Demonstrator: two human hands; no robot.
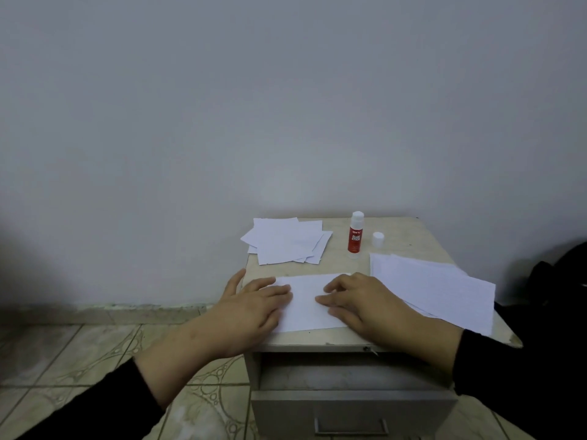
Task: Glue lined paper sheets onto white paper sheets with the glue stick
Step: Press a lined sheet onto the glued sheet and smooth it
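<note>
Sheet under the hands: a white sheet (306,301) is lying flat at the near edge of the worktop (409,236), its long axis running left to right.
Left hand (254,304): fingers are lying straight and close together, pressing the sheet's left end.
Right hand (355,301): fingers are lying slightly bent and loosely spread, pressing the right end, clamped on nothing.
Glue stick (355,235): it is standing upright and uncapped, beyond the right hand, which is the nearer one; its cap (378,239) is sitting just beside it.
Paper piles: a loose stack (286,241) is lying beyond the left hand; larger sheets (438,284) are lying to the right.
Judgement: the pressed sheet is probably being smoothed down.
</note>
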